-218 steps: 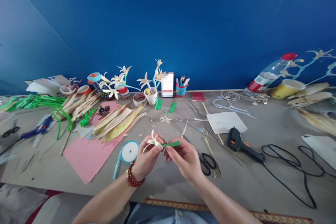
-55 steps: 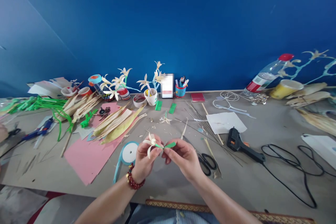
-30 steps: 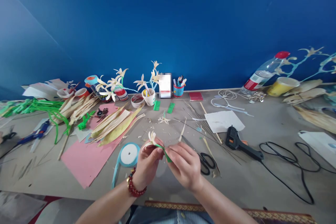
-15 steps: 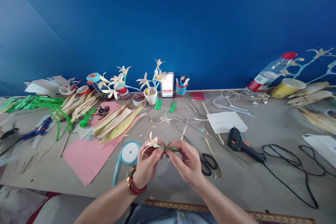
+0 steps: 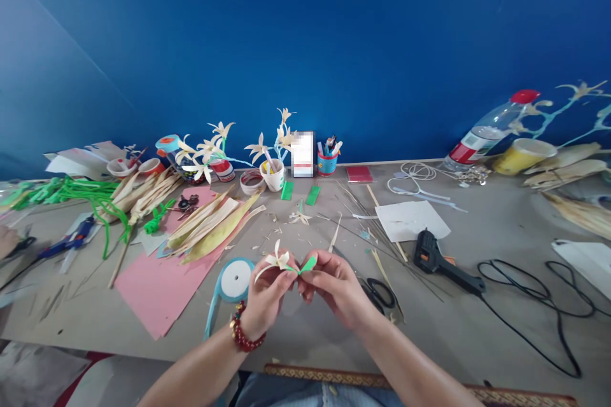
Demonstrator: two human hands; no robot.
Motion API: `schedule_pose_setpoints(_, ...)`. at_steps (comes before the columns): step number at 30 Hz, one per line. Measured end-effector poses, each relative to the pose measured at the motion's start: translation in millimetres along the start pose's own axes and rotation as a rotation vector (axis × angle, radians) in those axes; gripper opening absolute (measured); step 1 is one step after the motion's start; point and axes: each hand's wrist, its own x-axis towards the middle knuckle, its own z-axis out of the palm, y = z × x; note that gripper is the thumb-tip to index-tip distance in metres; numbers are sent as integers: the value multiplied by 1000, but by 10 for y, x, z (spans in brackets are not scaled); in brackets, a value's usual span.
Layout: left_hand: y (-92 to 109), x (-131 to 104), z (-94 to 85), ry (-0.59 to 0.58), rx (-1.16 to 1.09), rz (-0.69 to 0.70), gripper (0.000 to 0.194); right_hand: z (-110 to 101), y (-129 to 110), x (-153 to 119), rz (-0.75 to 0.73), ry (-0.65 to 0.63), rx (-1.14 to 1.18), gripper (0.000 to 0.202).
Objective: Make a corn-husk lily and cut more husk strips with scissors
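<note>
Over the front middle of the table, my left hand (image 5: 268, 292) pinches a cream husk flower (image 5: 277, 261) near its base, petals pointing up and left. Thumb and fingers of my right hand (image 5: 337, 286) are closed on a green strip (image 5: 309, 264) that joins the flower's base and stands up at a slant. The two hands nearly meet there, and the fingertips hide part of the stem. A roll of light blue ribbon (image 5: 237, 278) lies left of my left hand. Black-handled scissors (image 5: 379, 292) rest just beyond my right wrist.
Pink paper (image 5: 157, 292) and dry husks (image 5: 210, 226) lie left. A black glue gun (image 5: 429, 257) with its cable is right, near white paper (image 5: 411, 221). Cups, finished flowers and a tilted bottle (image 5: 482, 140) line the wall. Another person's hand (image 5: 6, 241) shows at the left edge.
The green strip has swung from lying flat toward the right to slanting upward. My right fingers have shifted their hold. Another person's hand has appeared at the far left.
</note>
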Motion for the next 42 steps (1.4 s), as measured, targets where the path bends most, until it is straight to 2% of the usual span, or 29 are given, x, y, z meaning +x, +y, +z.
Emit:
schedule_pose_setpoints(3, -3, 26, 17, 42, -18, -9, 9, 15, 56, -28, -180, 115, -236, 18)
schedule_pose_setpoints(6, 1, 44, 55, 80, -20, -5, 8, 13, 82, -66, -458, 218, -689, 8)
schedule_pose_setpoints(8, 0, 49, 75, 107, -27, -8, 10, 2, 74, -82, -672, 229, -967, 9)
schedule_pose_setpoints(11, -16, 48, 77, 151, -34, -39, 11, -18, 46, -84, -897, 170, -1187, 15)
schedule_pose_setpoints(15, -30, 38, 59, 176, -64, -82, 11, -40, 15, -77, -1028, 126, -1315, 25)
schedule_pose_setpoints(19, -2, 34, 67, 173, -54, -64, 9, -53, 2, -68, -1063, 97, -1337, 30)
schedule_pose_setpoints(22, 20, 33, 75, 169, -12, -27, 10, -51, 9, -58, -1025, 97, -1242, 28)
schedule_pose_setpoints(24, 21, 29, 68, 167, 18, -4, 11, -41, 22, -54, -941, 125, -1126, 23)
schedule_pose_setpoints(29, -9, 9, 3, 211, 142, 25, 13, -6, 51, -51, -605, 192, -788, 8)
schedule_pose_setpoints(31, -11, 6, -24, 206, 211, 47, 14, 0, 39, -34, -431, 202, -584, 10)
schedule_pose_setpoints(34, 18, 6, -44, 139, 288, 83, 15, -15, -14, 6, -139, 120, -239, 23)
schedule_pose_setpoints(37, 69, 2, -47, 60, 360, 116, 15, -49, -70, 35, 82, -15, -41, 25)
schedule_pose_setpoints(40, 90, -2, -59, 28, 432, 166, 15, -65, -83, 33, 180, -62, 51, 22)
schedule_pose_setpoints(42, 68, 3, -72, 25, 443, 178, 15, -51, -69, 21, 148, -38, 62, 23)
